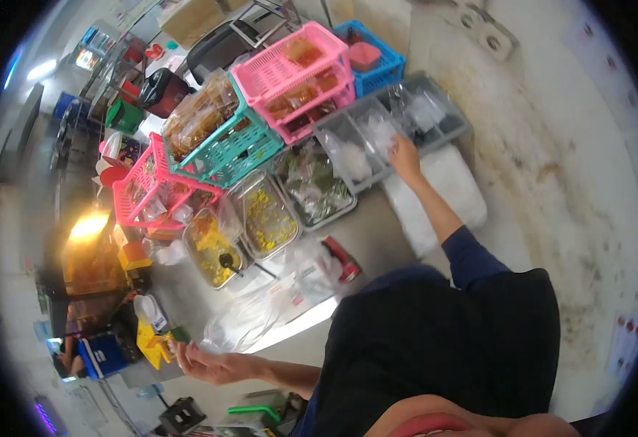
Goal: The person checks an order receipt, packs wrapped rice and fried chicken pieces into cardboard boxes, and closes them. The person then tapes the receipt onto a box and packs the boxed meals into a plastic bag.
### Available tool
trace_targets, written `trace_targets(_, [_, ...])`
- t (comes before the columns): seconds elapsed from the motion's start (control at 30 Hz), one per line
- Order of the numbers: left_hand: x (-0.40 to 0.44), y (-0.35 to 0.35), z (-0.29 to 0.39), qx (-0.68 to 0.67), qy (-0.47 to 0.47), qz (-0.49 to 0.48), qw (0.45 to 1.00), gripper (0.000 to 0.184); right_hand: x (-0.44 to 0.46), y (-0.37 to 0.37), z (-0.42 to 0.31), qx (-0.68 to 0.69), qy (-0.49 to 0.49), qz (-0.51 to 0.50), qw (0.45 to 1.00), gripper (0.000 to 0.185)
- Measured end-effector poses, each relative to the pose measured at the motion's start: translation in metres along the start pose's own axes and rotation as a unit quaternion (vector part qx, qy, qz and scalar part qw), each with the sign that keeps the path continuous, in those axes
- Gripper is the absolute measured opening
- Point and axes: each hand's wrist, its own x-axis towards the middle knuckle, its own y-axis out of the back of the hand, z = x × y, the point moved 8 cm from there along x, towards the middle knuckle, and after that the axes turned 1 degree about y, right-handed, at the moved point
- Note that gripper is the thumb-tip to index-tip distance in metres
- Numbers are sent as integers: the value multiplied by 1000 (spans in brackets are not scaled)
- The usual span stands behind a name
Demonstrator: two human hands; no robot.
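Note:
My right hand (404,156) reaches into the middle compartment of a grey divided tray (388,169). Its fingers are closed at a stack of clear plastic bags (377,132). More clear bags (422,109) lie in the compartment on the right. My left hand (213,364) is held out over the left end of the counter, its fingers loosely bent and apart. Just beyond its fingertips is a yellow object (151,344), whose kind I cannot make out; I see nothing held in this hand.
Metal trays hold yellow food (266,218) and bagged green leaves (315,186). Pink baskets (290,62) and a teal basket (224,156) stand behind. A red-and-black stapler-like tool (342,258) and plastic sheets (250,313) lie on the metal counter. White folded cloth (435,200) is beside the grey tray.

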Motion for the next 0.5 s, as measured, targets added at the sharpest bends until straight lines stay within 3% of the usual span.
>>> trace_targets(0.03, [-12,-10,30,0,-77,93,993,27,10,-10,4,0,15,-9,1000,26])
trace_targets(0.1, [-55,-83,87,-131,-188,-65,971,22,14,-34,18,-160,-4,-48,986,28])
trace_targets(0.13, [-78,-124,104,-189,-229,-241,924,15,19,-44,21,-156,-2,-62,986,28])
trace_targets(0.17, [-100,-166,123,-112,-277,-374,878,21,22,-46,26,-176,-10,-34,984,29])
trace_targets(0.2, [-119,-205,129,-117,-259,-444,850,31,26,-46,32,-197,-19,-3,980,30])
trace_targets(0.27, [-159,-277,102,-140,-178,-573,788,28,30,-57,61,-169,-72,-24,983,28])
trace_targets(0.33, [-199,-333,53,-177,20,-661,729,24,35,-55,80,-144,-126,-37,981,27])
trace_targets(0.4, [-250,-376,-4,-172,304,-638,686,23,40,-23,43,45,-53,18,997,24])
trace_targets(0.5, [-323,-443,-55,-148,340,-635,678,38,32,-12,5,114,4,-20,993,24])
